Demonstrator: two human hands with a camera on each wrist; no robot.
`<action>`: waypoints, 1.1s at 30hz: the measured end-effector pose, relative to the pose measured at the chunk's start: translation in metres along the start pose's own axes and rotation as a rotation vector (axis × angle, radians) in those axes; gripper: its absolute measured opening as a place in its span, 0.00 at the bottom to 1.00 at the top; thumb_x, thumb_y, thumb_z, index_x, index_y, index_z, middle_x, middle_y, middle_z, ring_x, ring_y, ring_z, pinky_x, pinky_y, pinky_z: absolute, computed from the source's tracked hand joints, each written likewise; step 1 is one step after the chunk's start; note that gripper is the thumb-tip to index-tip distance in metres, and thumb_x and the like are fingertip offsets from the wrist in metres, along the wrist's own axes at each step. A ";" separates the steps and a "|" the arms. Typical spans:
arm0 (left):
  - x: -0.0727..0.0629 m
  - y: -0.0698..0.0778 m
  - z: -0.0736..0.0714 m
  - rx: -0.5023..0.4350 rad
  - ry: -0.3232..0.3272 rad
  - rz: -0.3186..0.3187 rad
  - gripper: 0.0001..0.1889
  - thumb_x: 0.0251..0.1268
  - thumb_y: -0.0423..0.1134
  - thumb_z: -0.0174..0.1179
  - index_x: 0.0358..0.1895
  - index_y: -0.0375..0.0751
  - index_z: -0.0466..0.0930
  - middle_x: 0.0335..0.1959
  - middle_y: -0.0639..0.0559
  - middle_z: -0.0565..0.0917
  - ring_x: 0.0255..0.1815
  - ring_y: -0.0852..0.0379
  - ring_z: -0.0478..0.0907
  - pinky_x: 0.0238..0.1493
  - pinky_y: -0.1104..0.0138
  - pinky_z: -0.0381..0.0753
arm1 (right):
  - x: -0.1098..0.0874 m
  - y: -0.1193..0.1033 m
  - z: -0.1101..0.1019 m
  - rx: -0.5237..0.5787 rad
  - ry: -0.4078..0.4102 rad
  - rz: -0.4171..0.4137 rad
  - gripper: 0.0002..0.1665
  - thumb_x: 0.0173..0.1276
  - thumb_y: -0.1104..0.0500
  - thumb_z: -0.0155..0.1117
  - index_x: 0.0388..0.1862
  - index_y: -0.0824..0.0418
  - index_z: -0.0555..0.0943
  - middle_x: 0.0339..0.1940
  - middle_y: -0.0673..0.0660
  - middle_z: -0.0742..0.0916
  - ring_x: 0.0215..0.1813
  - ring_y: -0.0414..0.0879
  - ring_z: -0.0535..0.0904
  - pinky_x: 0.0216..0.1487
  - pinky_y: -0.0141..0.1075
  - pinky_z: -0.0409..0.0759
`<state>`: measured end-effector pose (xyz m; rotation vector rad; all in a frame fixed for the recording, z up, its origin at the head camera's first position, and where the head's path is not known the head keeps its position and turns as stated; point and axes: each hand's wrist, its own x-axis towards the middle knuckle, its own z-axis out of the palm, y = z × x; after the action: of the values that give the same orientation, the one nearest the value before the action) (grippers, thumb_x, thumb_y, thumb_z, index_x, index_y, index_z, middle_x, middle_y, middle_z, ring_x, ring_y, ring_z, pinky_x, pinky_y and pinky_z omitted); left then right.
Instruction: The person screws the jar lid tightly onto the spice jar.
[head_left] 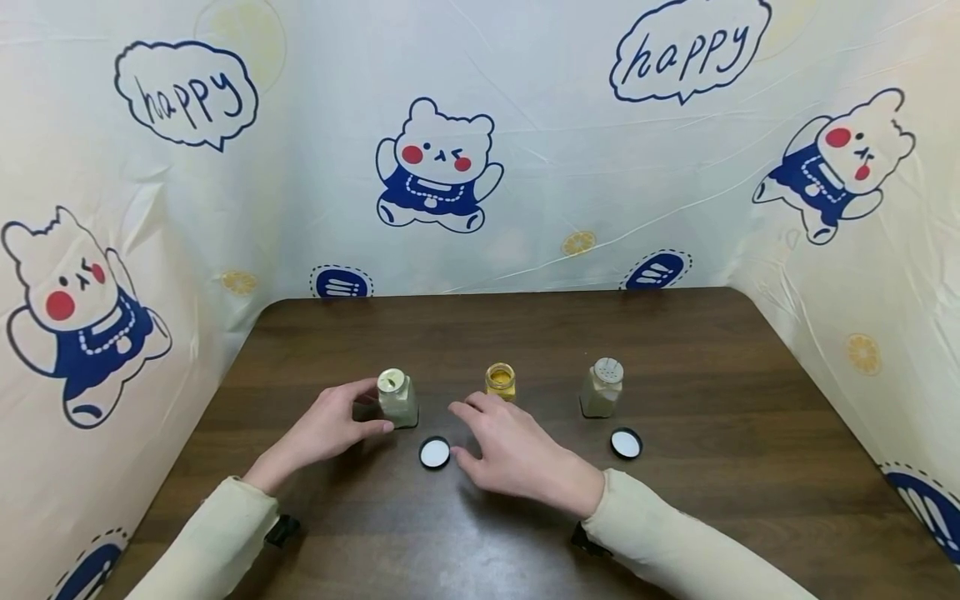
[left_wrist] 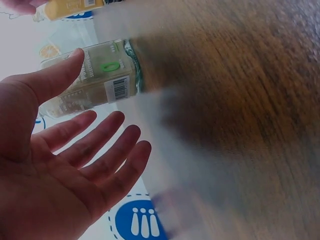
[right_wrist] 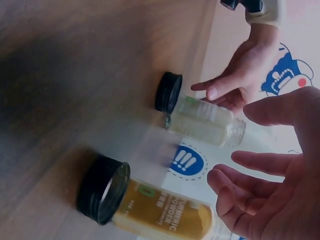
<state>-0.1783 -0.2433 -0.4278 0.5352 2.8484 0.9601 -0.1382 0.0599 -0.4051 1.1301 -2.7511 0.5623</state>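
My left hand (head_left: 330, 425) is at the left jar of pale powder (head_left: 399, 403), fingers spread and the thumb at its near side. Whether it touches the glass, I cannot tell. This jar stands upright, uncapped. My right hand (head_left: 517, 446) hovers over the table before the turmeric powder jar (head_left: 501, 380), its fingers loosely bent and holding nothing. Just left of its thumb lies a black lid (head_left: 435, 452), white inside up. In the right wrist view, another black lid (right_wrist: 102, 190) sits by the turmeric jar; the right hand hides it in the head view.
On the right stands a third jar (head_left: 602, 388) with a perforated shaker top, and a black lid (head_left: 626, 443) lies before it. The brown wooden table (head_left: 480, 542) meets printed cloth walls (head_left: 540, 167) at its back and sides.
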 end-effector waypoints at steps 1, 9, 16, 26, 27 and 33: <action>0.000 0.000 0.000 -0.003 -0.005 -0.004 0.32 0.63 0.43 0.78 0.66 0.33 0.79 0.56 0.40 0.86 0.56 0.39 0.83 0.58 0.41 0.80 | 0.000 -0.001 0.001 0.000 -0.012 0.002 0.30 0.72 0.50 0.70 0.67 0.64 0.81 0.59 0.58 0.84 0.57 0.51 0.82 0.55 0.45 0.84; 0.004 -0.001 -0.002 -0.024 -0.033 -0.025 0.32 0.64 0.42 0.78 0.67 0.33 0.78 0.57 0.41 0.85 0.57 0.39 0.83 0.59 0.41 0.80 | 0.003 -0.003 0.011 -0.012 -0.038 -0.011 0.30 0.71 0.50 0.71 0.67 0.65 0.81 0.59 0.58 0.85 0.57 0.51 0.82 0.56 0.43 0.83; 0.007 -0.002 -0.001 -0.046 -0.058 -0.002 0.30 0.63 0.41 0.78 0.65 0.35 0.79 0.56 0.42 0.86 0.56 0.40 0.84 0.58 0.41 0.80 | 0.006 -0.006 0.018 -0.027 -0.062 -0.017 0.29 0.70 0.50 0.72 0.65 0.63 0.82 0.58 0.57 0.85 0.57 0.51 0.82 0.56 0.42 0.83; 0.010 -0.006 0.000 -0.063 -0.083 -0.038 0.29 0.62 0.39 0.78 0.65 0.35 0.79 0.55 0.43 0.86 0.54 0.43 0.84 0.59 0.43 0.81 | 0.013 -0.010 0.027 -0.100 -0.102 -0.047 0.30 0.69 0.47 0.73 0.64 0.61 0.83 0.56 0.55 0.85 0.55 0.48 0.82 0.55 0.41 0.81; 0.010 -0.006 0.000 -0.063 -0.085 -0.038 0.29 0.63 0.39 0.78 0.65 0.35 0.79 0.55 0.43 0.86 0.54 0.43 0.84 0.59 0.43 0.81 | 0.014 -0.010 0.028 -0.103 -0.106 -0.048 0.29 0.69 0.47 0.73 0.64 0.60 0.83 0.55 0.54 0.85 0.55 0.48 0.82 0.54 0.41 0.81; 0.012 -0.007 0.001 -0.059 -0.087 -0.045 0.29 0.63 0.38 0.78 0.65 0.35 0.79 0.55 0.43 0.86 0.54 0.43 0.84 0.58 0.44 0.82 | 0.015 -0.010 0.034 -0.118 -0.130 -0.042 0.27 0.69 0.47 0.73 0.63 0.58 0.83 0.54 0.52 0.85 0.54 0.47 0.81 0.50 0.42 0.81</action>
<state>-0.1910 -0.2439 -0.4320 0.4926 2.7346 0.9850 -0.1413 0.0307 -0.4297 1.2350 -2.8172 0.3276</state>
